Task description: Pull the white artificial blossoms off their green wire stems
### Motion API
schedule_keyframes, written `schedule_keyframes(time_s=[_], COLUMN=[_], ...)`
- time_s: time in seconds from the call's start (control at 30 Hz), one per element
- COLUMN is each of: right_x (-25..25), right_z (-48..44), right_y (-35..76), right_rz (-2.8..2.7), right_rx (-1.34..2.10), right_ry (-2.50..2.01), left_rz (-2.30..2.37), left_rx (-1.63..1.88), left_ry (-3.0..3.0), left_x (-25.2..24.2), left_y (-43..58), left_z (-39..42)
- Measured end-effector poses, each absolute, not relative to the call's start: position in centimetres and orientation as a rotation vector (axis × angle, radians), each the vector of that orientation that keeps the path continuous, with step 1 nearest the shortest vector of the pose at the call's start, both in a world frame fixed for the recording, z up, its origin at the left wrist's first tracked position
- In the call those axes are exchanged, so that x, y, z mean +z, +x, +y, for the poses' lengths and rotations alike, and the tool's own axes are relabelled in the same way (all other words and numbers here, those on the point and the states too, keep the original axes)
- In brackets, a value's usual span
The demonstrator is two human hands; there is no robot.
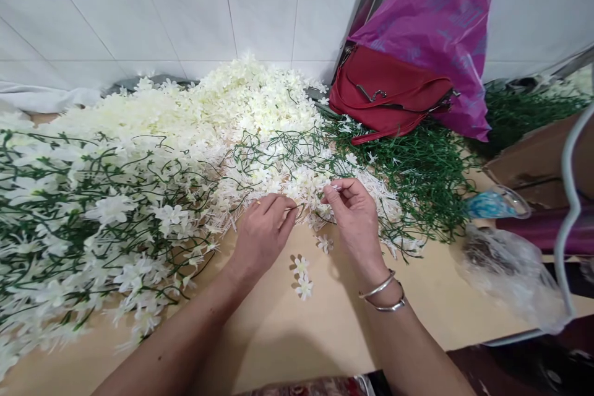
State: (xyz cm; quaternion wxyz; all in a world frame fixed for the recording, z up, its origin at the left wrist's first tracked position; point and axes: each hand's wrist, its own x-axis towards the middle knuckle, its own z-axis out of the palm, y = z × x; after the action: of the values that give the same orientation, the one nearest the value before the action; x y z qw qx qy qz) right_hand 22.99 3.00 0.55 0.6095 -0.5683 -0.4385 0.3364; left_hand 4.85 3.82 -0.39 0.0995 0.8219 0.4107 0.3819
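Note:
My left hand (266,229) is closed in a pinch, with a thin green plastic stem (301,205) at its fingertips. To its right, my right hand (356,223) pinches a small white artificial flower (333,187), mostly hidden by thumb and forefinger. Below and between the hands, a few loose white blossoms (304,288) lie on the tan tabletop (297,334). Just beyond my fingers spreads a heap of white petals and slim white strands (273,167), crossed by green stems.
Finished-looking white flowers on green stems (106,216) cover the left side. Pale blossoms (241,93) pile against the tiled wall (185,6). At right are green stems (403,167), a red handbag (390,90), a purple plastic bag (445,25), clear plastic (510,272) and a cardboard box (533,161).

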Motion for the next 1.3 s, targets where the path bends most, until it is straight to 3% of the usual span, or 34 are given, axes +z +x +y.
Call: schedule_keyframes(time_s=[0.17,0.63,0.87,1.1,1.3], right_x=[0.6,0.5,1.2,4.4,2.2], right_z=[3.0,2.8,2.3,1.1,2.0], right_y=[22.7,22.6,21.8,20.8,20.8], right_rz=[-0.991,-1.033,-1.056,-1.356,-1.280], right_rx=[0.794,0.797,0.837,1.131,1.206], right_ry=[-1.297,-1.302,-1.279,-1.190,-1.197], left_rz=[1.303,1.058,1.084,0.991,0.847], left_rx=[1.384,1.292,1.115,1.162,1.204], left_ry=[1.855,0.897,1.087,1.162,0.961], left_x=[1.0,1.4,-0.5,-0.8,-1.4], left_y=[3.8,2.0,2.4,2.9,2.6], left_z=[4.7,2.8,0.7,0.2,0.5])
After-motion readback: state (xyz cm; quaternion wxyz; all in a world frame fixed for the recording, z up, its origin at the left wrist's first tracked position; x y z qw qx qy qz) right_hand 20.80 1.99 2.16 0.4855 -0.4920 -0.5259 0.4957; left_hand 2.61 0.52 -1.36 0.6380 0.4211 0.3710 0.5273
